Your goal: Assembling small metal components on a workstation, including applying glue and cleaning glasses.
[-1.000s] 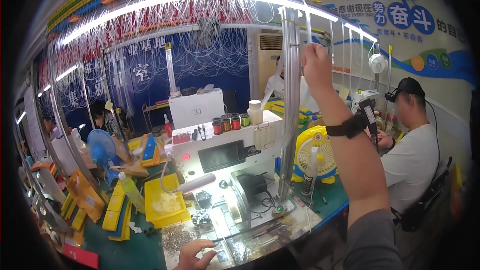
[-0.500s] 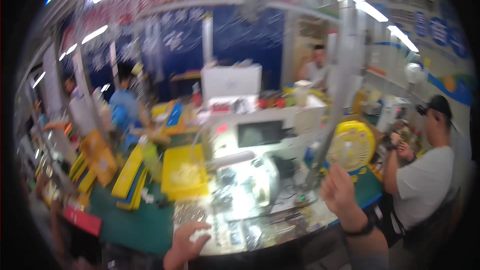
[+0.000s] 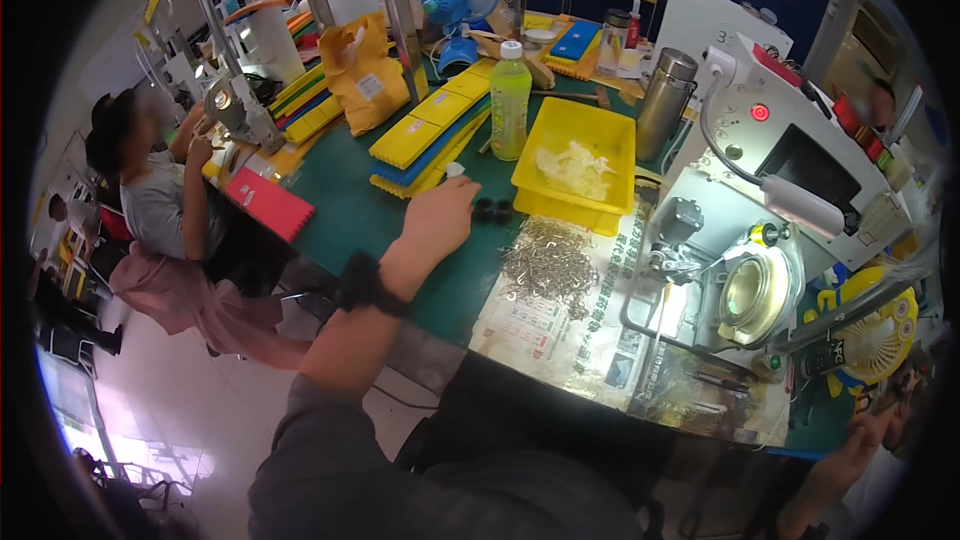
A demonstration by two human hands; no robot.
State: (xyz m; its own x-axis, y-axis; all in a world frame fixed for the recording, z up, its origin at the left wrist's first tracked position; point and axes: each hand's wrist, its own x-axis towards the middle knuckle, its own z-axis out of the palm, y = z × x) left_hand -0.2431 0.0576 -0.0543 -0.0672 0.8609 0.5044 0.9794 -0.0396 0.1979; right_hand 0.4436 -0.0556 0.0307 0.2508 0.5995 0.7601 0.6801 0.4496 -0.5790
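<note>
My left hand (image 3: 437, 223) reaches over the green mat, with the back of the hand toward me. Its bent fingers point at a crumpled white tissue (image 3: 455, 170) beside two small black round pieces (image 3: 490, 208); whether they touch either is hidden. To the right of the hand lies a heap of small metal pieces (image 3: 550, 268) on a printed sheet (image 3: 530, 335). At the lower right rim, my right hand (image 3: 850, 455) is held with its fingers drawn together near the table's corner. Anything in that grip is too small to make out.
A yellow tray (image 3: 575, 202) stands by a green bottle (image 3: 509, 105) and a steel flask (image 3: 666, 105). Yellow and blue boards (image 3: 435, 130) are stacked behind my left hand. A lit machine (image 3: 755, 290) and a yellow fan (image 3: 880, 325) fill the right. A co-worker (image 3: 165, 180) sits left.
The view has swung left and down. My left hand has moved forward to the tissue and the black pieces. My right hand, raised before, is now low at the right rim.
</note>
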